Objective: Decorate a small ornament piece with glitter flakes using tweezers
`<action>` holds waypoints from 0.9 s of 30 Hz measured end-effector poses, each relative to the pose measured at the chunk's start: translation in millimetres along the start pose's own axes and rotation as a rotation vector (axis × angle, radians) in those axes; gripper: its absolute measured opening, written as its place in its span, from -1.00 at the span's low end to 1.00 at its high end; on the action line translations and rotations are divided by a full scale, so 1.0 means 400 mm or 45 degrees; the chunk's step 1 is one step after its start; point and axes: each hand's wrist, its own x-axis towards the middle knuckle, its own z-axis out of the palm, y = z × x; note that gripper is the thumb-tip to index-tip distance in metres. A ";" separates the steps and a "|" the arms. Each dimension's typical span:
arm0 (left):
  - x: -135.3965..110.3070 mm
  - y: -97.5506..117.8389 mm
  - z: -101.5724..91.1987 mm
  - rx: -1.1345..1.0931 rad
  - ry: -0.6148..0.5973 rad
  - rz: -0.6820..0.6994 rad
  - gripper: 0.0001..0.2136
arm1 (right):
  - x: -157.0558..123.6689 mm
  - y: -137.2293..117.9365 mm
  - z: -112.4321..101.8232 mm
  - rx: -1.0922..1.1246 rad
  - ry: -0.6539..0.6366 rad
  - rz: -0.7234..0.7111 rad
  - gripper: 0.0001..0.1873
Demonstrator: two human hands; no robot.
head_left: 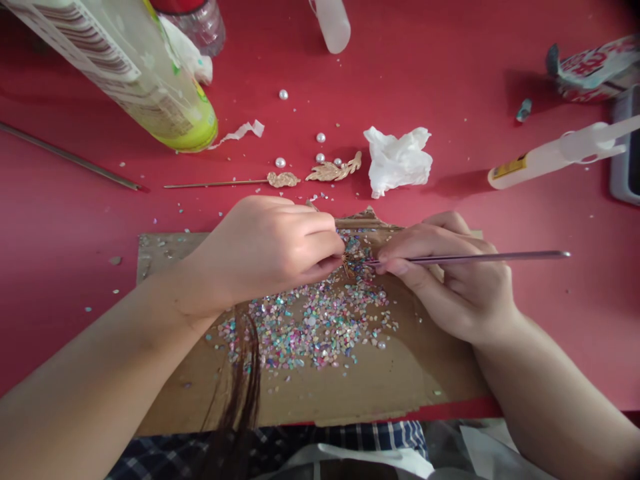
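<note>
My left hand [273,250] is closed in a pinch on a small gold-coloured piece I cannot make out, held over a brown cardboard sheet [380,387]. My right hand [450,280] grips a thin metal tool [480,257], its tip touching the piece between my hands. A heap of small iridescent chips [310,327] lies on the cardboard just below both hands. A strand of dark hair [245,380] hangs in front of the cardboard.
On the red table [65,227] behind: gold leaf ornaments [333,170], one on a thin stick [283,179], several white pearls [280,162], crumpled tissue [397,160], a glue bottle [550,155] at right, a large yellow-green bottle [150,80] at left, a long rod [70,157].
</note>
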 end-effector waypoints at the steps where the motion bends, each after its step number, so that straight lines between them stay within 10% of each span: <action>1: 0.000 0.000 0.000 -0.002 0.000 0.002 -0.69 | 0.000 0.000 0.001 0.009 0.010 -0.002 -0.86; 27: 0.001 -0.003 -0.004 0.010 -0.043 -0.001 -0.69 | 0.000 -0.003 0.004 -0.008 0.009 -0.012 -0.84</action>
